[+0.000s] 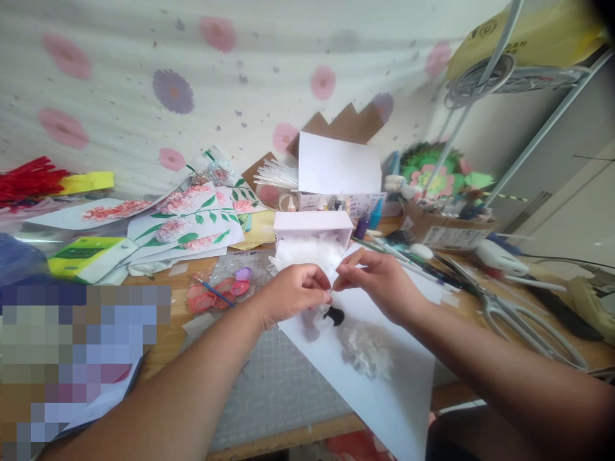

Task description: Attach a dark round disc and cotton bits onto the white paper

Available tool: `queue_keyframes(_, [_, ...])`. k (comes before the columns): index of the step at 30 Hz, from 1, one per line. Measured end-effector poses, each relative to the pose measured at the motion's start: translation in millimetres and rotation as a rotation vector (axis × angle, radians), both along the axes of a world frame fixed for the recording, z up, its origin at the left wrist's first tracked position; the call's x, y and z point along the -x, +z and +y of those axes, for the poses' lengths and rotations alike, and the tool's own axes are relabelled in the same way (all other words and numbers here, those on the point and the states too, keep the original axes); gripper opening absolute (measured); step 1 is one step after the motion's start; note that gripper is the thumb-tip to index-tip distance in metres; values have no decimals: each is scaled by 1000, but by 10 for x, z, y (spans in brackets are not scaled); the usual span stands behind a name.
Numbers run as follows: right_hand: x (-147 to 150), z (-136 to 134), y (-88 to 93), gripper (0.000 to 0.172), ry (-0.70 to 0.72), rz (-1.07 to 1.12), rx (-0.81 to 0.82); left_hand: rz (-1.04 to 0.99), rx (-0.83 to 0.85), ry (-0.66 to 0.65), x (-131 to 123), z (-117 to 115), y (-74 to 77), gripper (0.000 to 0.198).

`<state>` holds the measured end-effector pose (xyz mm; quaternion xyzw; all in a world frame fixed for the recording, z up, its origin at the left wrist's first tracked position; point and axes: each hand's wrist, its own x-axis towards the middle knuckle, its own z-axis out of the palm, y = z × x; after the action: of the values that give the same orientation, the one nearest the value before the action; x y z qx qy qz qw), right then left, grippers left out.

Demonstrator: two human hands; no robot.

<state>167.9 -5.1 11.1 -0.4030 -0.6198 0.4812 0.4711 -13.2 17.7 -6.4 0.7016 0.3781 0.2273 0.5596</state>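
Observation:
My left hand (298,291) and my right hand (375,278) meet over a white paper sheet (408,390). Both are closed, with thumb and fingertips pinched together. Something tiny and pale shows between the fingertips, too small to name. Just below my left hand is a small black piece (335,315) with white scraps beside it. A loose heap of thin white pieces (368,352) rests on the sheet under my right forearm. Beyond the hands, a pale open box (313,221) has fluffy white pieces (310,250) in front of and inside it.
A grey cutting mat (269,384) lies under the sheet. Red-pink trays (216,294) with a blue brush stand left. Large scissors (519,314) and a cardboard box of tools (446,227) are right. Flower paintings (192,218) lean behind at left; small bottles (369,218) stand at the back.

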Motion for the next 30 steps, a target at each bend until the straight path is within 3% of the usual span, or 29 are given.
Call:
queue_keyframes(4, [-17, -12, -2, 29, 51, -56, -1, 132, -114, -3, 26, 37, -23, 17])
queue_keyframes(6, [-44, -35, 15, 29, 189, -113, 1, 223, -206, -9, 53, 61, -13, 13])
queue_keyframes(10, [-92, -91, 50, 17, 497, -274, -141, 363, -286, -180, 94, 56, 71, 10])
queue_keyframes(14, [-69, -143, 35, 8, 607, -398, -259, 448, -411, -329, 76, 8, 120, 13])
queue_keyframes(21, [-42, -164, -31, 4, 480, -605, -356, 546, -461, -352, 33, 6, 7, 17])
queue_keyframes(30, [-83, -61, -108, 12, 354, -521, -349, 541, -427, -226, 18, 22, -107, 11])
